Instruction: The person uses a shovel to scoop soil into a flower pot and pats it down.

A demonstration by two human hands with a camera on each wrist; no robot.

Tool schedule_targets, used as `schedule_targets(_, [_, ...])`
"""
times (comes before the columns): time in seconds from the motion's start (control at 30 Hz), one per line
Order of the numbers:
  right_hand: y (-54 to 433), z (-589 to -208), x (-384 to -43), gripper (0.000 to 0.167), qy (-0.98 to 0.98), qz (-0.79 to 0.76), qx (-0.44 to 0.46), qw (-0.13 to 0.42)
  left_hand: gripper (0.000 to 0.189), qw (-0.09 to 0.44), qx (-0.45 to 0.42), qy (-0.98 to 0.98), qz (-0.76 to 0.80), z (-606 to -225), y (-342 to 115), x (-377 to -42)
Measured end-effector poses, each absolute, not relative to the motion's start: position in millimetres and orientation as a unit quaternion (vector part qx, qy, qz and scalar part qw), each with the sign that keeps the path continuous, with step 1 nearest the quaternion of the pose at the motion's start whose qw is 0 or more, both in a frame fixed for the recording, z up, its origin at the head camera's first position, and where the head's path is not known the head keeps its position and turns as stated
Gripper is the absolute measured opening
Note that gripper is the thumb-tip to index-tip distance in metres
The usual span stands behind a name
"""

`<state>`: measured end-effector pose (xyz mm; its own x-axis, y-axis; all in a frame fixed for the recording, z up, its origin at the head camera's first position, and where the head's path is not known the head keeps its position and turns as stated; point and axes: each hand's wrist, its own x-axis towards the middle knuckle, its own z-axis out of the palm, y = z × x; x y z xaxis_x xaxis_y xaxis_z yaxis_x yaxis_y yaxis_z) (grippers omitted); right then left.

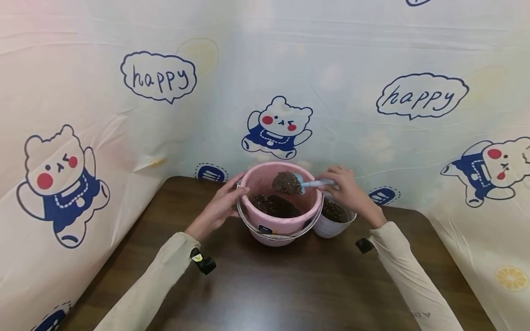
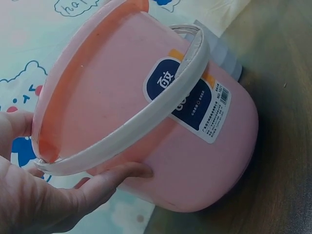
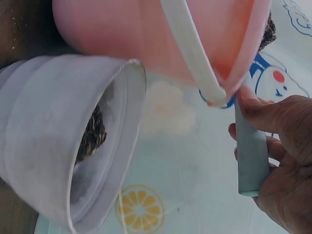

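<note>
Centrally, bucket [image 1: 290, 225] between hands [image 1: 221, 204] [image 1: 345, 185], apparently soil [image 1: 275, 207] inside

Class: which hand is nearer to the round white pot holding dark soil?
Right. The right hand, holding the light-blue scoop, is close above the pot; the left hand holds the round pink bucket on the side away from it.

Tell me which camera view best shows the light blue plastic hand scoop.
The head view, because the scoop shows there from handle to blade, heaped with dark crumbly soil. The right wrist view shows its handle and some soil, blade hidden; the left wrist view shows none of it.
</note>
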<state>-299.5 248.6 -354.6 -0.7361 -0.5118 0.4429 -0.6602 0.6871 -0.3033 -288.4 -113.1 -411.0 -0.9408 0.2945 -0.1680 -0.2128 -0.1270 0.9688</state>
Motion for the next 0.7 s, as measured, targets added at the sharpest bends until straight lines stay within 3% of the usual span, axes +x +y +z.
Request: schedule_targets(0.7, [287.2, -340.6, -291.4, 0.024, -0.905, 0.218, 0.312, 0.188, 0.066, 0.061, 0.043, 0.707, 0.703, -402.1, -109.6, -282.8])
